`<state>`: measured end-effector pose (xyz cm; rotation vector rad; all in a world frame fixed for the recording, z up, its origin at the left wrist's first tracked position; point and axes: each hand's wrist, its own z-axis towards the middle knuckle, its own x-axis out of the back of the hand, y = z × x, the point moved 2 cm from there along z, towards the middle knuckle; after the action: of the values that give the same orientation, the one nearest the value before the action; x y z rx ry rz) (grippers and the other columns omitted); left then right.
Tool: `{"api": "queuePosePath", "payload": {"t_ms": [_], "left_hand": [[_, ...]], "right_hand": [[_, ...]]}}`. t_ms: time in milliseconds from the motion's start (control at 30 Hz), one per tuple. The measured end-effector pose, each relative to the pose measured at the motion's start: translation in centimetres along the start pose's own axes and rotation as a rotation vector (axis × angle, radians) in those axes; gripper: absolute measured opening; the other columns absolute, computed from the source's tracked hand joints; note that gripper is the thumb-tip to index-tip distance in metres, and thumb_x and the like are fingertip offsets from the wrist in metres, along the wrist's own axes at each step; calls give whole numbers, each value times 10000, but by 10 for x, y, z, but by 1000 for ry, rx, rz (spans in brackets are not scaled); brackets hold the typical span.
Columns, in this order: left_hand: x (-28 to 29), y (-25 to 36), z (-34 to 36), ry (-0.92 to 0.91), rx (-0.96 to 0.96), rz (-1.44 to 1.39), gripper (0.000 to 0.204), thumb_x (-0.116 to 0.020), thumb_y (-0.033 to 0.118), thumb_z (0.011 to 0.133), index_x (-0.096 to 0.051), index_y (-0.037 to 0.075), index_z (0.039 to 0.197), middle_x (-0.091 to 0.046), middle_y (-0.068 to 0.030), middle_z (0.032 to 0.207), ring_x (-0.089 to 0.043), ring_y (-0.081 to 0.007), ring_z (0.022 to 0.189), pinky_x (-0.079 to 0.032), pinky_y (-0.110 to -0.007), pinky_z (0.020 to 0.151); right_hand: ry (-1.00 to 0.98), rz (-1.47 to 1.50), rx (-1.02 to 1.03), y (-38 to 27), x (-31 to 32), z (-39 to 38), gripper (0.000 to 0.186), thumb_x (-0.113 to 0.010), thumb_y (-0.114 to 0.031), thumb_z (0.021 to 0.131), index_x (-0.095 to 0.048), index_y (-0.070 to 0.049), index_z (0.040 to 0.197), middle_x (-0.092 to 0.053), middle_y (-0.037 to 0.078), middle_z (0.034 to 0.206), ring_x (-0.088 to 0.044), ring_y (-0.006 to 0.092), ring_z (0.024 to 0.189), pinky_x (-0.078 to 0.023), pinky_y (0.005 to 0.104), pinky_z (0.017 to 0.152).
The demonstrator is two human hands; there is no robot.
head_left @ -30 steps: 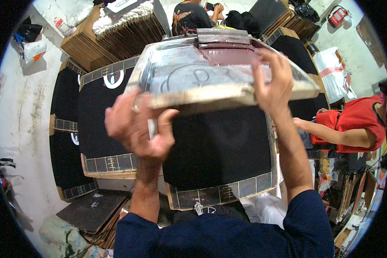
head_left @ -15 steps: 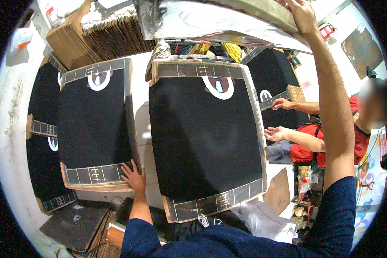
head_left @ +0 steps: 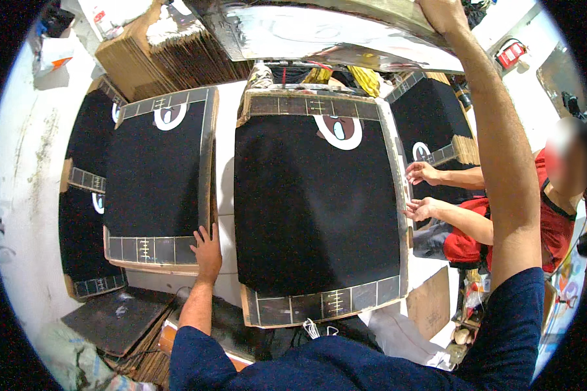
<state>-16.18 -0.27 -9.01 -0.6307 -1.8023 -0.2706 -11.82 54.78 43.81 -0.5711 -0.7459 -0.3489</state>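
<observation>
My left hand (head_left: 208,253) lies with its fingers spread on the near right corner of a board (head_left: 176,249) with gridded strips along its edges. A black fabric piece (head_left: 151,174) printed with part of a cartoon eye covers that board. At the top, my right hand (head_left: 445,18) is wrapped over the edge of a raised, tilted frame (head_left: 362,10) with a pale, glossy face; its fingertips are partly out of view. Below the frame, a second board (head_left: 355,298) carries another black fabric piece (head_left: 313,202) with a similar white, brown and blue print.
A co-worker in red (head_left: 554,221) sits at the right, both hands by the middle board's right edge. More fabric-covered boards stand at the far left and right. Stacked cardboard sheets (head_left: 137,62) are at the back left, dark panels (head_left: 120,319) at the near left.
The view has shifted slightly, moving the boards in the picture. My left hand stays on the board's corner and my right on the frame. The co-worker's hands have drawn closer to the middle board's edge.
</observation>
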Motion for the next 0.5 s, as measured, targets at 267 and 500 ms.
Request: {"api": "queuePosePath", "payload": {"t_ms": [267, 500], "left_hand": [[32, -12, -31, 115, -27, -22, 833, -657, -7, 886, -327, 216, 1618, -389, -243, 1594, -426, -474, 1440, -562, -617, 971], [71, 21, -53, 9, -54, -134, 858, -653, 24, 872, -314, 252, 1626, -276, -259, 1668, -383, -472, 1480, -484, -490, 1111]], "right_hand": [[-93, 25, 15, 0, 12, -48, 484, -564, -522, 940, -792, -123, 1090, -756, 168, 1162, -700, 386, 1111, -531, 470, 974], [-54, 6, 14, -13, 4, -62, 578, -535, -536, 934, -736, -57, 1188, -711, 230, 1240, -676, 400, 1167, -513, 484, 1028]]}}
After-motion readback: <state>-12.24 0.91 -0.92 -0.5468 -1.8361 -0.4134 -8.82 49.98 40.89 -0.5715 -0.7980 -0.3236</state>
